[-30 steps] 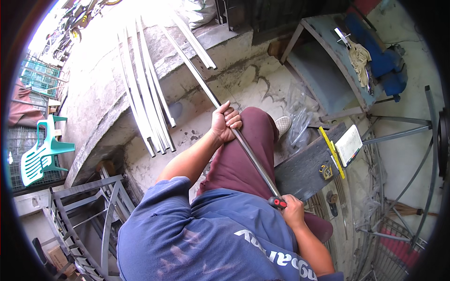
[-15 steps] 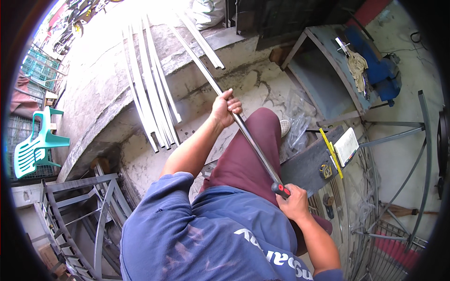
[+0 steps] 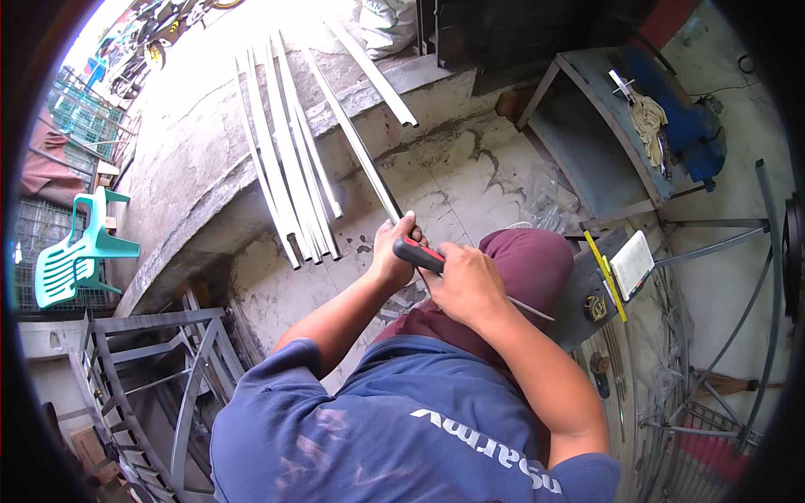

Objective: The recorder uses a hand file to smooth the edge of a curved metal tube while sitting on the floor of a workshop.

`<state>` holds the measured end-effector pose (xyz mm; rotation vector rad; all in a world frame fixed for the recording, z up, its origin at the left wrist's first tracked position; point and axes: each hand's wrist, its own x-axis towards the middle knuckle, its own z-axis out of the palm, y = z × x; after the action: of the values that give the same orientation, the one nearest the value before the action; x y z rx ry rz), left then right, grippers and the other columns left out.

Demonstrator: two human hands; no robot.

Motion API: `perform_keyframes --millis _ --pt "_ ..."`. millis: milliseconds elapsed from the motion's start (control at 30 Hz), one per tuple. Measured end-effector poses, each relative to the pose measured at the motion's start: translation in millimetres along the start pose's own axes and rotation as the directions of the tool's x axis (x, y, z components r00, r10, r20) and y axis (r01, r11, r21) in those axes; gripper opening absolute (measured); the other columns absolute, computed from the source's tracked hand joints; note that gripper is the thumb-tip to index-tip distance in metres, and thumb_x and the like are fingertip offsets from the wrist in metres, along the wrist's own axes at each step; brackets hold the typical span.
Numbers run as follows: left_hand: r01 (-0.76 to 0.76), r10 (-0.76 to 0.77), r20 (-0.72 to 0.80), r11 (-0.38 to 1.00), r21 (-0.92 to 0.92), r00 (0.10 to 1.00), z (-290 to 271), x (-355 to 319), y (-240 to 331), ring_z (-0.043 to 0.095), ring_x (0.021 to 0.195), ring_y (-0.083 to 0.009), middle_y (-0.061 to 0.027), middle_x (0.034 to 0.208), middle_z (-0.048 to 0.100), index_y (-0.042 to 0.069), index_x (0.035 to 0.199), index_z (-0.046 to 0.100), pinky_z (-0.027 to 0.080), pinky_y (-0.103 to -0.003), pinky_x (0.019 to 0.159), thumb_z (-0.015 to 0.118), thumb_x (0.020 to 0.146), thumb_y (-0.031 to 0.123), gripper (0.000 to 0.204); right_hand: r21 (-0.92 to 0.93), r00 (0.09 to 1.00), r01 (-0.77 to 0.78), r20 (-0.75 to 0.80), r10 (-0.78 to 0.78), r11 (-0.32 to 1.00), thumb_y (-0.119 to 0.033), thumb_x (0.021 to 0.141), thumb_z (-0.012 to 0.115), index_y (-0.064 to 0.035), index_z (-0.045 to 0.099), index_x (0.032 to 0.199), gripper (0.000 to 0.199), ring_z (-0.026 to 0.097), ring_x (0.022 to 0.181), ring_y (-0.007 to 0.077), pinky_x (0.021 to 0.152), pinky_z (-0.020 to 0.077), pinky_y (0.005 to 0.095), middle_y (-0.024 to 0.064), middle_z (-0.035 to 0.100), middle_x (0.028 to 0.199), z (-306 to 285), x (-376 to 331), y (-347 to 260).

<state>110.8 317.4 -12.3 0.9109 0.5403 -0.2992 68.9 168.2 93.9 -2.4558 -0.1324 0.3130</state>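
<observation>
My left hand (image 3: 392,256) is closed round a long shiny metal tube (image 3: 356,151), which slopes from the far ledge toward my lap. The tube's near end is hidden behind my hands. Right beside it, my right hand (image 3: 471,285) grips a hand tool by its black and red handle (image 3: 418,254). A thin, pale, rod-like shaft (image 3: 534,310) sticks out past the little-finger side of that hand, over my thigh. I cannot tell exactly what kind of tool it is.
Several more metal tubes (image 3: 289,168) lean across the concrete ledge (image 3: 193,210), another (image 3: 373,75) right of them. At right, a dark board holds a yellow ruler (image 3: 605,277), a notepad (image 3: 632,264) and a tape measure (image 3: 595,308). A green plastic chair (image 3: 71,260) and metal frames stand left.
My right hand has moved up and left with the tool, close to my left hand. The tool's thin shaft now shows. My left hand sits lower, and the tube no longer reaches across my thigh.
</observation>
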Motion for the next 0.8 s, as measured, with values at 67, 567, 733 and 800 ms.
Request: perform_keyframes --millis 67,567,733,800 --pt "0.025 -0.004 -0.102 0.98 0.2 0.995 -27.7 29.5 -13.5 0.052 0.052 -0.0188 -0.0047 0.069 0.051 0.006 0.09 0.047 0.05 -0.04 0.051 0.058 0.106 0.02 0.024 -0.064 1.0 -0.011 0.029 0.013 0.998 -0.023 0.085 0.077 -0.0009 0.068 0.105 0.031 0.069 0.097 0.0444 0.086 0.0546 0.0505 0.0239 0.072 0.099 -26.9 -22.1 7.0" --pt "0.262 0.58 -0.187 -0.046 0.964 0.793 -59.8 139.4 26.2 0.038 0.146 -0.0352 -0.0241 0.157 0.033 0.0 0.151 0.031 0.036 -0.05 0.119 0.072 0.079 0.006 0.083 0.069 0.722 -0.632 -0.31 0.619 0.772 -0.016 0.088 0.075 0.0034 0.065 0.091 0.022 0.06 0.066 0.0279 0.069 0.0492 0.0429 0.0147 0.065 0.073 -94.4 -207.0 204.2" --pt "-0.141 0.046 0.276 -0.772 0.62 0.96 -74.3 121.9 4.5 0.035 0.149 -0.0352 -0.0189 0.156 0.047 0.003 0.142 0.06 0.004 -0.059 0.127 0.052 0.093 0.028 0.056 0.035 0.712 -0.639 -0.352 0.608 0.768 -0.018 0.088 0.075 0.0032 0.061 0.085 0.026 0.057 0.066 0.0297 0.069 0.0485 0.0445 0.0178 0.062 0.072 -79.3 -233.1 232.4" --pt "-0.116 -0.054 0.142 -0.87 0.479 0.988 -90.1 136.0 -5.0 0.038 0.147 -0.035 -0.0167 0.153 0.052 0.005 0.138 0.065 0.002 -0.061 0.127 0.052 0.095 0.029 0.05 -0.013 0.701 -0.675 -0.322 0.636 0.738 -0.017 0.088 0.075 0.0041 0.061 0.087 0.026 0.058 0.067 0.0329 0.07 0.0486 0.0451 0.0193 0.062 0.073 -78.4 -239.0 231.2"
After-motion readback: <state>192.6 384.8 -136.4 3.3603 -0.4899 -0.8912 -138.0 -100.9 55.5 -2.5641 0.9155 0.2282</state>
